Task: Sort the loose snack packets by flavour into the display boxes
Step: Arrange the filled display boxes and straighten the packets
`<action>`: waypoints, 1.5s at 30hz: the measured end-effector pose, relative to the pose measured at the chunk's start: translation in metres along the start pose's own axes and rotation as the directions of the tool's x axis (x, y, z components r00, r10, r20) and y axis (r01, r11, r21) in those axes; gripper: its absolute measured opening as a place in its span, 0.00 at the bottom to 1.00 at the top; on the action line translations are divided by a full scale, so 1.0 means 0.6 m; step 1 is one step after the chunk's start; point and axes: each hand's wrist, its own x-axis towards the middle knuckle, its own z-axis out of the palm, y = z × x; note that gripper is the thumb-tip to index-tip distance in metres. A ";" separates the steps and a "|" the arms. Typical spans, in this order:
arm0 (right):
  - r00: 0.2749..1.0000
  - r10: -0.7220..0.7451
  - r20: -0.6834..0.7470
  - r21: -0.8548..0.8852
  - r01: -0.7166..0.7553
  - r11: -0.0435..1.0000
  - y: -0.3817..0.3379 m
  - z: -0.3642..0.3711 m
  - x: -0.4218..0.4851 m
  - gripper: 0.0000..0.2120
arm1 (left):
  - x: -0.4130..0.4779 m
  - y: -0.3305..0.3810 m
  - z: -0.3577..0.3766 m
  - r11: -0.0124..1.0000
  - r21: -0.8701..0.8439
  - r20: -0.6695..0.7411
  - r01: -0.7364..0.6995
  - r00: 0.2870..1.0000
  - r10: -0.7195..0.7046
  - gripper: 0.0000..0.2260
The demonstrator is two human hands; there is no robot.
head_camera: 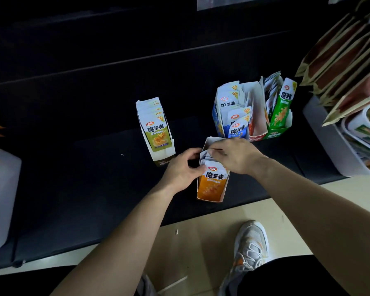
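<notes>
An orange display box [212,190] stands near the front edge of the black shelf, filled with orange snack packets [215,175]. My left hand [183,169] grips the box's left side, thumb on the front packet. My right hand [236,155] reaches in from above and pinches the tops of the packets at the back of the box. To the left stands an olive-yellow box [156,130] full of matching packets. Behind are a blue box [229,115], a red box [257,122] that looks nearly empty, and a green box [281,112].
The black shelf [83,167] runs across the view with a raised back ledge. A translucent plastic bin [0,193] sits at the left. At the right, a white bin [329,137] and stacked brown-and-gold bags [346,58] overhang. My shoe [251,244] rests on the beige floor below.
</notes>
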 end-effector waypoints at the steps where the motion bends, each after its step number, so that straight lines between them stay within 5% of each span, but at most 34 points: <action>1: 1.000 0.004 -0.007 0.011 -0.004 1.000 0.001 -0.002 0.000 0.12 | 0.001 -0.002 0.005 0.999 0.043 0.005 0.010 1.000 -0.010 0.25; 6: 0.992 0.009 -0.127 0.029 -0.006 1.000 0.005 -0.012 0.003 0.09 | 0.002 -0.011 0.017 0.985 0.171 0.017 0.026 0.999 -0.029 0.24; 11: 0.965 -0.018 -0.260 -0.368 -0.081 0.926 0.000 -0.035 0.002 0.12 | 0.003 -0.017 0.016 0.984 0.159 -0.014 0.078 0.997 -0.077 0.24; 15: 0.968 0.005 -0.251 -0.467 -0.126 0.875 -0.005 -0.043 0.004 0.14 | 0.002 -0.013 0.023 0.980 0.197 -0.013 0.032 0.999 -0.030 0.22; 27: 0.931 -0.106 -0.348 -0.503 -0.090 0.859 -0.001 0.013 -0.001 0.15 | 0.002 -0.018 0.023 0.988 0.138 -0.021 0.061 0.998 -0.059 0.23; 33: 0.786 -0.247 -0.566 -0.374 0.022 0.927 0.004 0.036 -0.018 0.07 | 0.002 -0.020 0.022 0.991 0.115 -0.034 0.061 0.998 -0.058 0.22; 36: 0.859 -0.276 -0.430 -0.382 0.104 0.918 -0.001 0.050 -0.026 0.21 | 0.004 -0.018 0.021 0.993 0.109 -0.028 0.049 0.999 -0.046 0.22; 40: 0.982 -0.077 -0.170 -0.478 -0.014 0.878 -0.009 0.048 -0.021 0.46 | 0.003 -0.018 0.019 0.995 0.093 -0.023 0.038 0.999 -0.036 0.21; 45: 0.991 0.013 -0.133 -0.502 -0.079 0.861 -0.025 0.055 -0.014 0.49 | -0.001 -0.020 0.018 0.998 0.041 -0.019 0.040 0.999 -0.039 0.20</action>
